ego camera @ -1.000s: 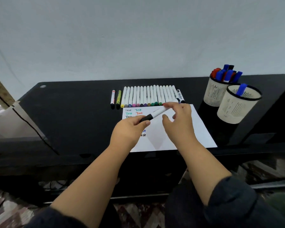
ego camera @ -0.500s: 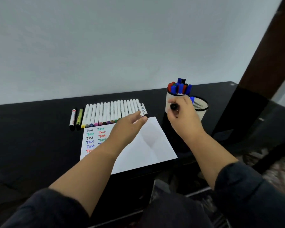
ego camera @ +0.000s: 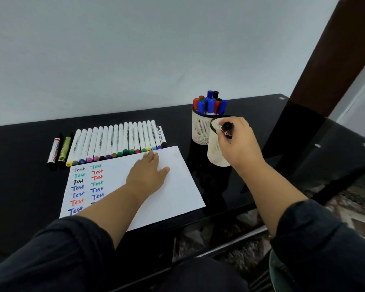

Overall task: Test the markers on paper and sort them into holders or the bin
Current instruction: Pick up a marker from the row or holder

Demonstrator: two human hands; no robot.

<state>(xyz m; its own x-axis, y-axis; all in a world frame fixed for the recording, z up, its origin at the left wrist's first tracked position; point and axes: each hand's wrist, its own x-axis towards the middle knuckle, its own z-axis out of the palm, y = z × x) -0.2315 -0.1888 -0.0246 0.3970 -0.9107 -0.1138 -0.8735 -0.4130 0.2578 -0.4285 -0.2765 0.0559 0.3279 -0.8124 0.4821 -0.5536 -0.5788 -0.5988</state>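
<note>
Fingers of the right hand (ego camera: 238,144) pinch a black marker (ego camera: 227,126) over the near holder (ego camera: 216,144); left hand (ego camera: 149,174), now flat, fingers straight, rests on paper (ego camera: 177,186). Black tabletop (ego camera: 19,186), pale wall (ego camera: 135,49). The marker has moved lower.

White paper (ego camera: 177,182) bears multicoloured "Test" words; cream mesh holders (ego camera: 200,129) on black table (ego camera: 19,175)
</note>
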